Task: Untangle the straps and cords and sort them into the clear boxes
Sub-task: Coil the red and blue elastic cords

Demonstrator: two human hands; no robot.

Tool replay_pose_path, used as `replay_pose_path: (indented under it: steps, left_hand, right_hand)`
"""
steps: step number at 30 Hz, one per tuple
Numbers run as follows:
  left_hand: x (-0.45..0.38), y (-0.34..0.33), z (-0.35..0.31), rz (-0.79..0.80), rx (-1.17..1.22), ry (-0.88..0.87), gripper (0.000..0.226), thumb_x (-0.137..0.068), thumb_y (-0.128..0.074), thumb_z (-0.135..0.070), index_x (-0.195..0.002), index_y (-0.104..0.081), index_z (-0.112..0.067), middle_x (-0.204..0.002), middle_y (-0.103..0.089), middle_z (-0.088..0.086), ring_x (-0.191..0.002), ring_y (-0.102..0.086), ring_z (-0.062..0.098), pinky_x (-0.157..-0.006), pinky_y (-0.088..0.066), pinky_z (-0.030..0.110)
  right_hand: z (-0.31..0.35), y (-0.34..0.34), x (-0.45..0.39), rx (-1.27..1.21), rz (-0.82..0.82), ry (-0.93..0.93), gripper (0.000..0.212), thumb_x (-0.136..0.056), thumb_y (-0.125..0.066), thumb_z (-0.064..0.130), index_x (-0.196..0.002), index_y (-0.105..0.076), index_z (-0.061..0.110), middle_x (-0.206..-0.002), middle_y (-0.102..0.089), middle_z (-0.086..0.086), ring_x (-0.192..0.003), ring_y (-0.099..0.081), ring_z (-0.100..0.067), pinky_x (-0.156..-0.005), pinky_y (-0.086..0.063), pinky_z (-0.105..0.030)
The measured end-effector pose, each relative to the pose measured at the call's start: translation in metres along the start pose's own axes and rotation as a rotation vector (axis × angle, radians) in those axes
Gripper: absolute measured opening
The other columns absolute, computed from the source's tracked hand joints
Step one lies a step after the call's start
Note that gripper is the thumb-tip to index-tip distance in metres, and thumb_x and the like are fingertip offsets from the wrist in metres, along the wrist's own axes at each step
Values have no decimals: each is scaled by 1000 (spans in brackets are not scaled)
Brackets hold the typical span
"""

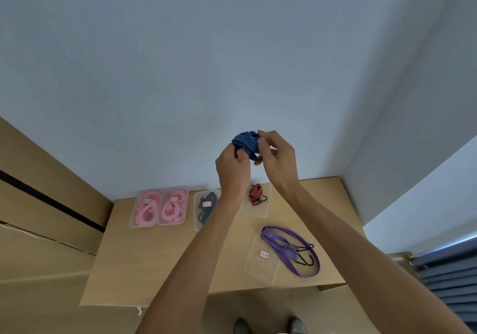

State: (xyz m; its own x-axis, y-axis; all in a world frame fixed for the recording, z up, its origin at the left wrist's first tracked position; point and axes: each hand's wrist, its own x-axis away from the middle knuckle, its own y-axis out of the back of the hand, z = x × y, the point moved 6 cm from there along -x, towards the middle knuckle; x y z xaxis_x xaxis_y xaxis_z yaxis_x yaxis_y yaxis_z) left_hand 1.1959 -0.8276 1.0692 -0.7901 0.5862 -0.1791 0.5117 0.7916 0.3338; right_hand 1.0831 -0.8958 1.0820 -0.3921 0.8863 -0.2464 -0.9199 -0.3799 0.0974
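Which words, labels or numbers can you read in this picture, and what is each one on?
No text is legible. There are small white labels, all too blurred to read:
Label on the left pink-strap box: unreadable.
Label on the second pink-strap box: unreadable.
Label on the black-cord box: unreadable.
Label on the near clear box: unreadable.

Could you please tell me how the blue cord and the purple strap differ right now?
The blue cord is bunched and held up by both hands, left hand and right hand; the purple strap lies loosely looped on the table, partly over a clear box. Both are striped.
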Motion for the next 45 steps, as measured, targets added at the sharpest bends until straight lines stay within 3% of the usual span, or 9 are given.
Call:
replay_pose_path:
  steps: [4,9,15,18,22,24,29,37,45]
  left_hand:
    - [2,-1,5,17,2,11,25,-93,-42,-2,-71,-52,-9,-57,-48,-5,-47,-39,9,-46,-29,18]
    - [-8,-3,-6,109,-2,-33,22,-94,-42,-4,-76,-55,-4,-63,-53,0,-50,-39,8,-47,-33,23]
    - [-15,-3,-4,216,55,1,24,-96,-40,-5,-86,-61,2,-67,-59,10,-52,-53,17,-50,-45,31]
    - [-17,-1,-3,223,17,-11,25,-97,-42,-6,-90,-65,-3,-72,-66,3,-57,-60,15,-51,-48,21]
    - [-17,7,8,90,-31,12,8,-97,-57,-15,-99,-58,-8,-94,-67,5,-79,-66,21,-70,-56,37]
    - [-15,12,12,50,76,50,28,-90,-69,-14,-111,-50,-17,-100,-64,-4,-83,-67,12,-72,-57,29]
    - [-13,11,20,238,166,37,40,-85,-61,0,-121,-59,-19,-114,-67,-6,-98,-66,13,-78,-53,20]
    - [-11,16,53,172,30,75,14,-90,-64,-8,-103,-68,-5,-93,-73,8,-86,-68,21,-79,-53,31]
    - [-10,22,88,238,102,155,33,-86,-68,-11,-115,-57,-21,-98,-69,-5,-88,-66,6,-74,-52,18]
  right_hand:
    - [-2,-5,5,-74,8,-42,23,-88,-75,21,-110,-67,21,-95,-68,1,-83,-65,-31,-69,-58,-44]
    - [-2,0,-1,-111,-26,-75,29,-88,-77,21,-113,-66,12,-98,-67,-6,-71,-70,-29,-70,-60,-49]
    - [4,-4,-6,49,-2,57,46,-90,-72,24,-134,-58,19,-120,-63,5,-104,-62,-11,-81,-54,-26]
    - [-2,-6,-4,80,28,24,59,-88,-74,29,-142,-50,31,-124,-58,9,-97,-63,-11,-80,-53,-19]
    - [-6,-5,-6,63,24,11,56,-87,-76,21,-139,-56,21,-125,-62,8,-106,-62,-7,-78,-50,-14]
    - [-8,-4,-6,71,17,-6,53,-88,-75,19,-138,-58,18,-125,-65,7,-109,-60,-4,-79,-48,-11]
    - [-23,-2,-6,111,39,-82,54,-93,-66,18,-145,-52,21,-123,-66,7,-92,-59,-7,-75,-44,-6]
    - [-44,-13,0,275,119,-113,34,-87,-65,1,-120,-68,10,-111,-72,-4,-71,-59,-5,-72,-46,-17]
    - [-76,-27,19,171,30,-320,44,-91,-71,27,-130,-56,13,-101,-72,-5,-97,-67,-15,-90,-53,-33]
